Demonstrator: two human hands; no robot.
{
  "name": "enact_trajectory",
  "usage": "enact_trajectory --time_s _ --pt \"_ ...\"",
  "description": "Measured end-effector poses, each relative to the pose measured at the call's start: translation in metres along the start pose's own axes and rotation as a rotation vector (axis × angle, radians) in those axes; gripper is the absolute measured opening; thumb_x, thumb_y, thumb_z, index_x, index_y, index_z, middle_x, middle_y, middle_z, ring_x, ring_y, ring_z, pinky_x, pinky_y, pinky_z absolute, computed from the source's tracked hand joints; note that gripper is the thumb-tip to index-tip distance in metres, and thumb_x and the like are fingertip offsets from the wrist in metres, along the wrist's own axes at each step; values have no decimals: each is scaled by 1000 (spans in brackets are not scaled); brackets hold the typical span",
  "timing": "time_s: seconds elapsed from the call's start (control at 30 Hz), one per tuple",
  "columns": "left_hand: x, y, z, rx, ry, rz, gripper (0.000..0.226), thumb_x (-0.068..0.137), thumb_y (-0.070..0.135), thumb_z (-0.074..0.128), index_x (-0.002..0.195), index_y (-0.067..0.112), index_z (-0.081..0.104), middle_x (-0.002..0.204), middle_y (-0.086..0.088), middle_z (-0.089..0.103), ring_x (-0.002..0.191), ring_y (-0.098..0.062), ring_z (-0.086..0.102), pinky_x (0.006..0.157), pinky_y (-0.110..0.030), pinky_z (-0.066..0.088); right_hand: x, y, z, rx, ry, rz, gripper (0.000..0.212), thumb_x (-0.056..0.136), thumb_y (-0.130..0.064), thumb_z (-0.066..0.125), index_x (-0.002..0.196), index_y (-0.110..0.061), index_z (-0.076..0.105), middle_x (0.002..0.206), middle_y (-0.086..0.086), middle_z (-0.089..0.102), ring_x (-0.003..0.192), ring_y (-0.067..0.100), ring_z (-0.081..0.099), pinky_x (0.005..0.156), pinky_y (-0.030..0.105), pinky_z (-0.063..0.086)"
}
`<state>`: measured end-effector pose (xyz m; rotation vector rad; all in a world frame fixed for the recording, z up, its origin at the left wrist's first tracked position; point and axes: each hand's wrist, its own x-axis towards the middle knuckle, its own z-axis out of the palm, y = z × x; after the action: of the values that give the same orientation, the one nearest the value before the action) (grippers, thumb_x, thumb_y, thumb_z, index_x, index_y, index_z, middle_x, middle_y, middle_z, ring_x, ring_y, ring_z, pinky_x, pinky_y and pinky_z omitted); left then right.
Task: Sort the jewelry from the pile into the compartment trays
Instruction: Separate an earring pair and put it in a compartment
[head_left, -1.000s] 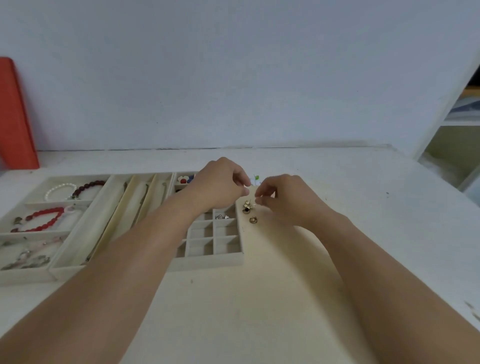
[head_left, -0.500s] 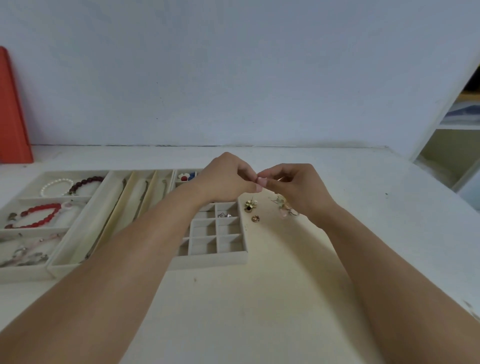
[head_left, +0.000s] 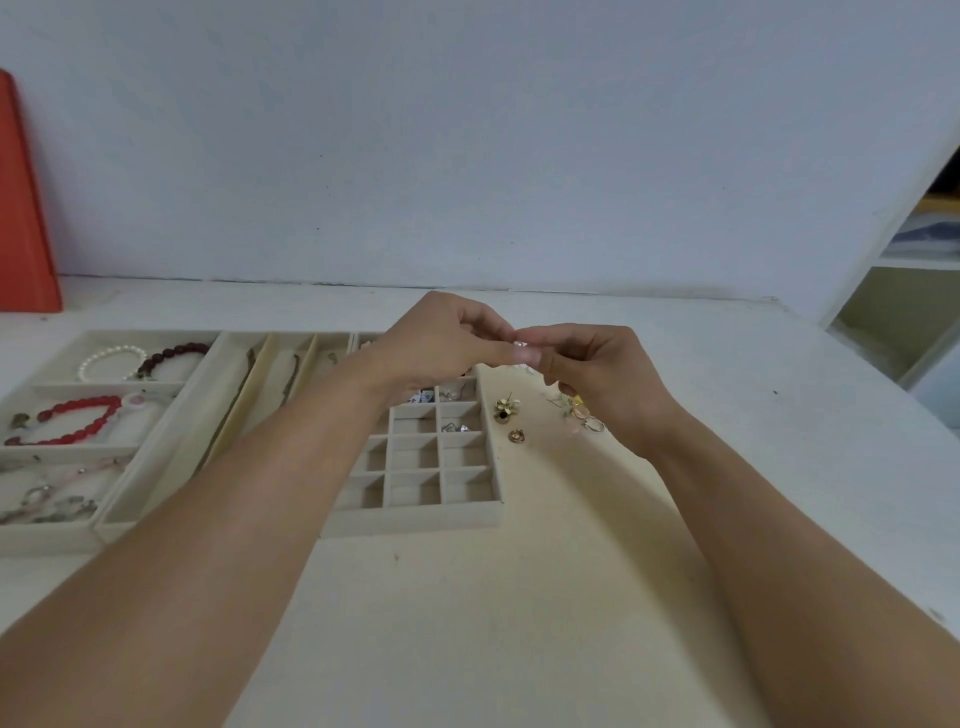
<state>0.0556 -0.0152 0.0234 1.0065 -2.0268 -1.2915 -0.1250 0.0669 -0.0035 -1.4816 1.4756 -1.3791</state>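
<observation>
Pinching one tiny pale piece (head_left: 521, 344) together, the left hand (head_left: 441, 340) and right hand (head_left: 605, 366) met fingertip to fingertip. Loose jewelry (head_left: 576, 410) lay just below the right hand.

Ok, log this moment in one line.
stage: sorting | left hand and right hand: pinching one tiny piece together | loose pile: beside small-cell tray

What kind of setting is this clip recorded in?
Probably a plain indoor room with a work table, home or studio. A white table stands against a bare pale wall, an open shelving unit stands at the right, and compartment trays of jewelry lie on the table.
</observation>
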Motion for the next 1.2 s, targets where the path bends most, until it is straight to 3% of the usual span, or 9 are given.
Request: enact_trajectory --time_s 0.1,0.17,0.27,0.4,0.53,0.67,0.8,0.9,1.2 --pt "-2 -3 -7 7 12 -14 25 77 31 85 93 13 77 87 -1 79 87 -13 73 83 -28 57 1 2 -2 -107 36 15 10 89 -21 76 98 -24 79 78 -12 73 57 10 57 53 31 48" --pt "-1 -6 -12 -3 32 -19 24 82 29 82 94 9 75 87 1 79 88 -18 74 70 -20 53 3 8 -4 -342 22 30 7 89 -22 76 94 -25 79 68 -22 67 45 5 55 50 22 46" --pt "0 -8 -15 -37 69 -27 27 82 27 82 94 5 72 84 2 78 84 -16 74 72 -22 53 5 17 0 -668 -63 -16 8 87 -26 76 93 -31 79 76 -23 64 68 -7 55 68 18 38" --pt "0 -5 -13 -46 85 -11 29 78 21 86 95 2 70 81 -3 78 74 -9 72 66 -19 51 7 24 5 -828 -115 -30 13 88 -32 74 100 -34 78 81 -22 59 89 7 48 77 28 37" --pt "-1 -5 -13 -35 67 -17 23 81 20 83 93 6 70 83 -3 78 72 -11 71 61 -14 49 8 28 7 -802 -134 -23 18 89 -38 73 106 -35 76 86 -19 60 97 11 49 83 31 42" --pt "-4 -3 -11 41 42 -28 19 84 22 81 94 10 71 82 0 78 73 -10 71 67 -19 51 8 28 9 -775 -155 -15 15 89 -37 72 103 -32 76 88 -15 60 86 7 52 79 30 44" --pt "-6 -3 -9 101 43 -29 12 87 18 76 97 14 72 81 0 78 70 -7 70 61 -17 50 7 26 9 -732 -139 1 8 87 -34 75 91 -27 74 89 -15 65 74 -5 53 64 13 37" --pt "-8 -4 -9 118 19 -16 7 89 15 73 96 13 76 82 -1 78 71 -8 69 71 -27 57 5 22 6 -644 -89 -18 3 87 -27 75 87 -26 72 81 -18 67 67 -11 54 59 7 37" --pt "-6 -9 -9 186 -34 7 16 79 14 84 94 19 77 91 -10 76 69 -12 63 79 -34 56 1 5 7 -234 -21 -22 7 88 -15 74 87 -22 74 79 -4 75 63 6 60 47 27 47"
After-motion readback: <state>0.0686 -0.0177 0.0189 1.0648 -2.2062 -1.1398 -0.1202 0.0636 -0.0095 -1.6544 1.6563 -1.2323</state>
